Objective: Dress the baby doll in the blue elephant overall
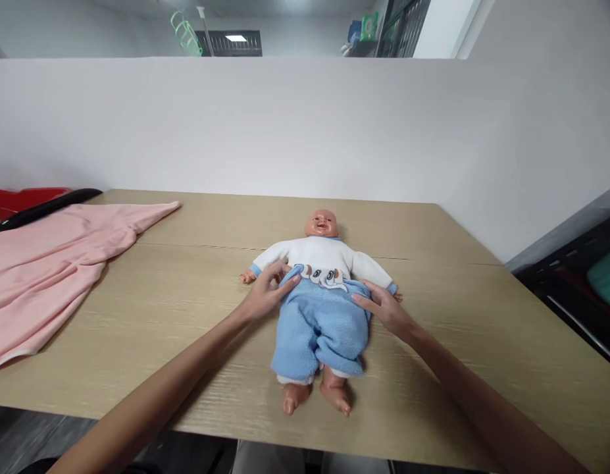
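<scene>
Trousers (pixel 319 326) on the doll (pixel 323 253) are gripped at the waist by the left hand (pixel 264 294) and the right hand (pixel 384 308), one each side.

My single view rides on the head, I look forward and down across the table (pixel 186 296), close over its near edge, doll (pixel 324 289) near and centred, partition wall (pixel 305 125) straight ahead
</scene>
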`<state>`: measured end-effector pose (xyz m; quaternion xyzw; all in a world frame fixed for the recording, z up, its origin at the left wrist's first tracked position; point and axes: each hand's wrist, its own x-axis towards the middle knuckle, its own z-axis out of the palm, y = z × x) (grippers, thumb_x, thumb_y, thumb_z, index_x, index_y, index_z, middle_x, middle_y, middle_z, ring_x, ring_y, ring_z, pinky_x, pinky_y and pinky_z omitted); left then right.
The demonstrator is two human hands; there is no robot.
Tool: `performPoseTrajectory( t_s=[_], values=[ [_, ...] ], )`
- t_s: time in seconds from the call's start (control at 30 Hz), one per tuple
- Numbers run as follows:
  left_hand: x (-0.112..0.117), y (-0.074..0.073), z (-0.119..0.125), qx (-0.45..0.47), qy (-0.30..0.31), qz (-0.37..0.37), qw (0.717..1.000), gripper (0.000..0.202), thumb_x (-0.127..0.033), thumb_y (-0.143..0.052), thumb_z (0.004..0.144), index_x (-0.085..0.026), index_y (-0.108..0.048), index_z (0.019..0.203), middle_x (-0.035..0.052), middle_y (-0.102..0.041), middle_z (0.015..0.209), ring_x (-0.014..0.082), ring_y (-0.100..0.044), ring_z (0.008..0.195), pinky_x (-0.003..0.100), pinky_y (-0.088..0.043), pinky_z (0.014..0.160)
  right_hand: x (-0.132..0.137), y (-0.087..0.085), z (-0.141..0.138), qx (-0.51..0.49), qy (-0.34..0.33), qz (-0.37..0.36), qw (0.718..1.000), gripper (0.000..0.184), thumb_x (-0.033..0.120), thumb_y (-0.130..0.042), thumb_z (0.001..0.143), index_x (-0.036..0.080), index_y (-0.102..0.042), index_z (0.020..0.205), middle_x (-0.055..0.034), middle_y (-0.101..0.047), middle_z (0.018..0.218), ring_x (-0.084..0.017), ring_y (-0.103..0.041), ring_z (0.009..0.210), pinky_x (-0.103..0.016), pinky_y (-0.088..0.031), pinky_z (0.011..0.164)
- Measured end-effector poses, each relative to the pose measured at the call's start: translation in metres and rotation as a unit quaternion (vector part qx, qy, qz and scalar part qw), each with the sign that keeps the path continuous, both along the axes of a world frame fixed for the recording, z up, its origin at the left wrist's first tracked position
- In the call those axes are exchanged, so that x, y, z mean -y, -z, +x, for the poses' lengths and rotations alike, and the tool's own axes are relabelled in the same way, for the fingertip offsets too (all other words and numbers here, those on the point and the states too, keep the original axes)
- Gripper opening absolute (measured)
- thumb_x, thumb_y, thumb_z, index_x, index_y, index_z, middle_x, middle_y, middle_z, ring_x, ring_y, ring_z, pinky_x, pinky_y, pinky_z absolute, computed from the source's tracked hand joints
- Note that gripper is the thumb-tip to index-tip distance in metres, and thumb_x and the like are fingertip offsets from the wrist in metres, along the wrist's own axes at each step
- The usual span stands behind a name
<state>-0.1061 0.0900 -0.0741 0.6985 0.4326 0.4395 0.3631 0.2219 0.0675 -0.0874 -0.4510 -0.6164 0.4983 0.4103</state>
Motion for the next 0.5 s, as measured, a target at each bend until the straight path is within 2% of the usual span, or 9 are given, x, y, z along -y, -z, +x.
performPoseTrajectory(
  t_s=[0.07,0.1,0.17,0.23,0.3,0.4,0.5],
  values=[
    [-0.01,-0.005,0.001,-0.02,0.002,0.047,0.999,0.034,-0.054,-0.068,0.1,-0.021,-0.068,0.1,0.0061,-0.066,0.108,0.0227,-0.057,0.108,0.034,-0.044,0.1,-0.009,-0.013,-0.009,0.011,0.008,0.04,0.999,0.036,0.055,-0.079,0.089,0.022,-0.078,0.103,-0.0013,-0.076,0.099,-0.025,-0.067,0.096,-0.036,-0.055,0.092],
    [-0.016,-0.006,0.002,-0.014,0.009,0.053,0.998,0.034,-0.055,-0.066,0.101,-0.021,-0.067,0.1,0.0057,-0.066,0.107,0.022,-0.057,0.106,0.033,-0.045,0.099,-0.015,-0.018,-0.014,0.009,0.018,0.054,0.998,0.036,0.056,-0.078,0.09,0.022,-0.078,0.102,-0.0009,-0.076,0.097,-0.024,-0.066,0.095,-0.035,-0.055,0.092],
    [-0.028,-0.004,0.005,0.01,0.025,0.025,0.999,0.038,-0.058,-0.064,0.102,-0.021,-0.062,0.098,0.0017,-0.061,0.092,0.0179,-0.054,0.089,0.03,-0.045,0.084,-0.031,-0.02,-0.024,-0.005,0.049,0.077,0.996,0.036,0.058,-0.077,0.09,0.023,-0.075,0.1,-0.0003,-0.075,0.095,-0.024,-0.066,0.096,-0.034,-0.054,0.093],
    [-0.039,0.004,0.008,0.042,0.02,-0.032,0.998,0.043,-0.064,-0.063,0.1,-0.022,-0.058,0.099,-0.0036,-0.05,0.077,0.0142,-0.043,0.071,0.026,-0.037,0.067,-0.048,-0.013,-0.031,-0.015,0.072,0.088,0.993,0.039,0.061,-0.077,0.089,0.024,-0.072,0.1,-0.0003,-0.075,0.097,-0.023,-0.067,0.099,-0.034,-0.054,0.097],
    [-0.047,0.015,0.008,0.076,0.005,-0.075,0.994,0.048,-0.069,-0.064,0.098,-0.022,-0.057,0.103,-0.005,-0.049,0.075,0.0131,-0.04,0.067,0.026,-0.032,0.063,-0.059,-0.002,-0.032,-0.007,0.085,0.085,0.993,0.042,0.064,-0.076,0.089,0.023,-0.071,0.097,-0.0011,-0.076,0.097,-0.024,-0.068,0.099,-0.036,-0.054,0.098],
    [-0.05,0.028,0.002,0.083,0.011,-0.089,0.993,0.051,-0.07,-0.062,0.097,-0.02,-0.059,0.103,-0.0016,-0.056,0.086,0.0153,-0.047,0.076,0.027,-0.04,0.072,-0.06,0.013,-0.022,0.02,0.082,0.07,0.994,0.044,0.065,-0.076,0.087,0.021,-0.073,0.085,-0.0028,-0.077,0.091,-0.027,-0.069,0.094,-0.043,-0.053,0.101],
    [-0.045,0.031,-0.015,0.037,0.069,-0.087,0.993,0.043,-0.062,-0.062,0.098,-0.019,-0.062,0.102,0.0017,-0.06,0.097,0.0196,-0.053,0.092,0.031,-0.045,0.089,-0.048,0.021,-0.007,0.044,0.075,0.058,0.995,0.041,0.062,-0.076,0.087,0.022,-0.074,0.076,-0.003,-0.076,0.085,-0.03,-0.069,0.095,-0.049,-0.051,0.108]
  ],
)
